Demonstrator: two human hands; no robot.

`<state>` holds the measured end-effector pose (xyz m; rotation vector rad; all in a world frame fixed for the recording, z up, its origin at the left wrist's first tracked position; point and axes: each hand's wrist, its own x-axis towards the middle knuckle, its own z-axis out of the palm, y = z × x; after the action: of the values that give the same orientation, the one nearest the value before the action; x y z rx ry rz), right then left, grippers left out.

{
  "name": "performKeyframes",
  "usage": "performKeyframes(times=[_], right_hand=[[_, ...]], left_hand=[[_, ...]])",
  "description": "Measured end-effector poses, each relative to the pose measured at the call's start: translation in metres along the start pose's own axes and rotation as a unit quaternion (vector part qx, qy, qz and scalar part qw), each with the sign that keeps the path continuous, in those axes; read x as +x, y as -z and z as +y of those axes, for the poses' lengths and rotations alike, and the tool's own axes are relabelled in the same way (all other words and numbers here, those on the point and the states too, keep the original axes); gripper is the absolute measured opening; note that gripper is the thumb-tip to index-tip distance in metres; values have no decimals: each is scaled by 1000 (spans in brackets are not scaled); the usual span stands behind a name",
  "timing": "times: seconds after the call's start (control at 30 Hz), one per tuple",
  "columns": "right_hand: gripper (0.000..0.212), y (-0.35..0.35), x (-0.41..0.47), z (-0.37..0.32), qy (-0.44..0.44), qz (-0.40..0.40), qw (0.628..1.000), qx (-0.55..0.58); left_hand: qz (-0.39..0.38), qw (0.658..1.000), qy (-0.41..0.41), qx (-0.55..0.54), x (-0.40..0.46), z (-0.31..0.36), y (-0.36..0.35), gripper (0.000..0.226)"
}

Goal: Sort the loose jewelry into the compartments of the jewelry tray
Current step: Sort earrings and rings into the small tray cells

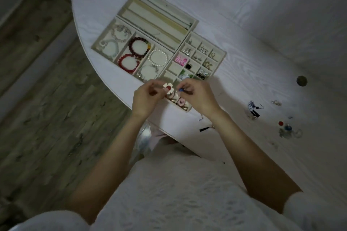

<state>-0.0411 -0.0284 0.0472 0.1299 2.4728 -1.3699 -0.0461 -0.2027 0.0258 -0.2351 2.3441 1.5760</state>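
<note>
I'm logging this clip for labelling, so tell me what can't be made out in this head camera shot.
- Small tray near the table edge: the left hand and right hand cover most of it.
- Blue item pinched by the right hand: too small to identify.
- Loose jewelry to the right: dim and blurred.
- Earring tray: pieces in its compartments too small to name.

White table (262,24), jewelry trays (195,24), loose jewelry (252,108)
</note>
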Motion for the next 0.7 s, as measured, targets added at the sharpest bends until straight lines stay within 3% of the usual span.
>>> performKeyframes(times=[0.23,0.4,0.53,0.7], right_hand=[[17,-42,27,-10,47,39,997,-51],[25,-45,25,-13,113,62,972,-194],[28,-38,18,-8,150,139,949,-241],[14,-45,14,-3,123,115,936,-311]], left_hand=[[25,980,-117,159,29,-12,22,16],[21,962,-158,221,33,-22,25,17],[32,914,-257,312,29,-25,32,22],[-15,852,-288,437,20,-27,36,38]])
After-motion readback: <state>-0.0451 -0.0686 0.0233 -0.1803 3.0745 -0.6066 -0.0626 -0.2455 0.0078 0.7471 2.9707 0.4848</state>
